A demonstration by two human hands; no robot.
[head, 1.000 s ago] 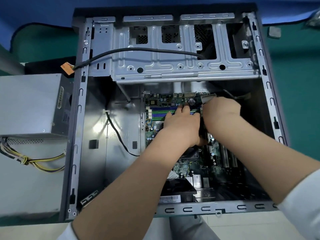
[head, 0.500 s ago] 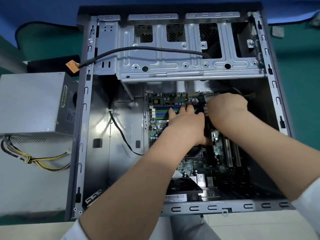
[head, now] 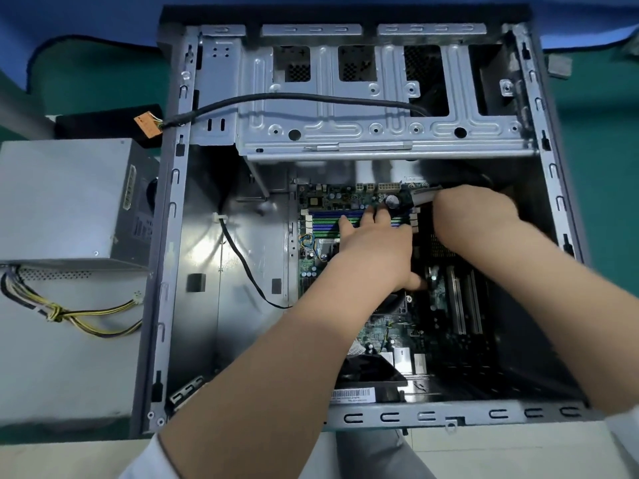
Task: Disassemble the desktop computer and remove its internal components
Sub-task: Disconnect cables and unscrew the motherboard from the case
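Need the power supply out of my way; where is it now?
In the head view, the power supply sits outside the computer case, against its left wall, cables trailing below.

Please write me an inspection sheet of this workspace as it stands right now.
Surface: green mat, blue cloth at the far edge.
Job's things: open computer case lying flat; motherboard inside; power supply outside, left of the case.
Clutter: small grey piece on the mat, far right.
Grips: left hand rests with straight fingers on the memory slots; right hand grips a grey ribbon connector.
Cables: black cable with orange plug draped over the case wall; yellow-black bundle from the power supply.
Surroundings: pale floor below.
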